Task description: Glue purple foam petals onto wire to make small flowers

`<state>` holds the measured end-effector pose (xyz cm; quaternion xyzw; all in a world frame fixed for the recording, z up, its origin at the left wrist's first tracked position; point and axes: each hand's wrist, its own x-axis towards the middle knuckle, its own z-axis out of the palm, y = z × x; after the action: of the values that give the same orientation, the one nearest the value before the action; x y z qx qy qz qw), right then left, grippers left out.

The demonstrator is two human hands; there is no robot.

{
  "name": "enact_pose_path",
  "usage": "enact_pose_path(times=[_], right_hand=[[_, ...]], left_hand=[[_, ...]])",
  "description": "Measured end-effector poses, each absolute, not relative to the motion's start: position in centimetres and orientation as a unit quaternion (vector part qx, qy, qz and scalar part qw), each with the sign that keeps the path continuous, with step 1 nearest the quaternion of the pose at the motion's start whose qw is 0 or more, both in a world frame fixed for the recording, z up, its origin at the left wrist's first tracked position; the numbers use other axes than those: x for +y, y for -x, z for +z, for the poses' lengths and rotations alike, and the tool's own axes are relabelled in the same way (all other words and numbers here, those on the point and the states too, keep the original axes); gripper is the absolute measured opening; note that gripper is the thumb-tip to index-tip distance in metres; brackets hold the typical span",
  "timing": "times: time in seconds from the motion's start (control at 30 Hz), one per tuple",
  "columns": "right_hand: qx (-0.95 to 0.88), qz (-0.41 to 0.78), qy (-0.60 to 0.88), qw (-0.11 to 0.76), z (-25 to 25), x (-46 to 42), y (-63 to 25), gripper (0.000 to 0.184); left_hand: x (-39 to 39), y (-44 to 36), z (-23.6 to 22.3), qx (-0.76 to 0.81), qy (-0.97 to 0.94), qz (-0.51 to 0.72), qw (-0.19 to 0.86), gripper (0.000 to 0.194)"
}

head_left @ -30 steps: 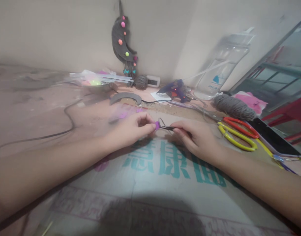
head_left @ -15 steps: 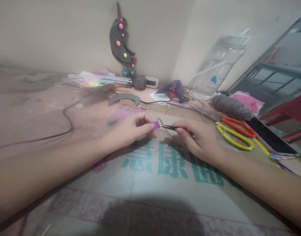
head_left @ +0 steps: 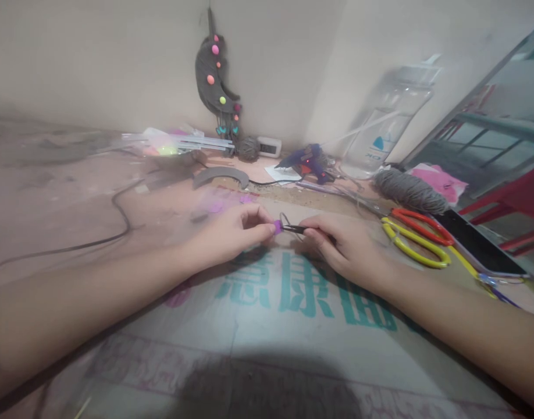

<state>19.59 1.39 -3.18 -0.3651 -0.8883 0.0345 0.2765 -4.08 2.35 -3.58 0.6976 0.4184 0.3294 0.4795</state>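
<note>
Between the thumb and fingers of my left hand [head_left: 245,230] is pinched a small purple piece [head_left: 278,227], perhaps felt or paper. My right hand [head_left: 341,241] grips black tweezers [head_left: 295,229], whose tips point left and reach the purple piece. A thin grey yarn loop [head_left: 284,217] rises beside the tips; whether the tweezers clasp it is too small to tell. Both hands are above a board printed with green characters [head_left: 297,285]. More purple bits [head_left: 216,206] lie behind my left hand, blurred.
Scissors [head_left: 417,233] with red and yellow handles, a phone [head_left: 480,244] and grey yarn [head_left: 409,191] lie right. Behind stand a glue gun [head_left: 308,162] and a clear bottle [head_left: 384,125]. A grey curved strip [head_left: 221,174] lies nearer; a decorated crescent [head_left: 212,75] hangs on the wall.
The tweezers' tips drew slightly away from the purple piece half a second ago and are against it again now. My left hand keeps its pinch. The view has shifted slightly.
</note>
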Motion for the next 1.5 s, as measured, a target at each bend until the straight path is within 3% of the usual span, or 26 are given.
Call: enact_pose_path(times=[0.23, 0.5, 0.63, 0.77, 0.93, 1.03, 1.27, 1.5], right_hand=[[-0.852, 0.006, 0.375, 0.365, -2.3, 1.2, -19.9, 0.027], [-0.868, -0.042, 0.442, 0.222, -2.9, 7.0, -22.8, 0.038], [-0.863, -0.042, 0.438, 0.248, -2.5, 6.8, -22.8, 0.025], [-0.842, 0.025, 0.437, 0.316, -0.1, 3.3, -20.5, 0.019], [-0.834, 0.205, 0.441, 0.259, 1.0, -0.3, -17.9, 0.027], [-0.823, 0.231, 0.447, 0.262, -0.5, -0.3, -17.5, 0.017], [-0.784, 0.286, 0.458, 0.306, -2.7, 0.5, -17.2, 0.023], [-0.747, 0.347, 0.461, 0.328, -2.0, 0.2, -16.6, 0.011]], left_hand=[[2.1, 4.0, -3.4, 0.431, -0.67, 0.338, 0.501, 0.018], [2.2, 4.0, -3.9, 0.428, -0.66, 0.324, 0.525, 0.02], [2.0, 3.8, -3.8, 0.423, -0.675, 0.326, 0.509, 0.018], [1.9, 3.5, -3.8, 0.429, -0.689, 0.314, 0.493, 0.019], [1.8, 3.8, -3.9, 0.409, -0.683, 0.356, 0.489, 0.023], [1.8, 3.9, -4.0, 0.398, -0.668, 0.378, 0.503, 0.023], [1.7, 3.6, -3.5, 0.386, -0.652, 0.36, 0.545, 0.015], [0.9, 3.4, -3.1, 0.412, -0.75, 0.323, 0.404, 0.015]])
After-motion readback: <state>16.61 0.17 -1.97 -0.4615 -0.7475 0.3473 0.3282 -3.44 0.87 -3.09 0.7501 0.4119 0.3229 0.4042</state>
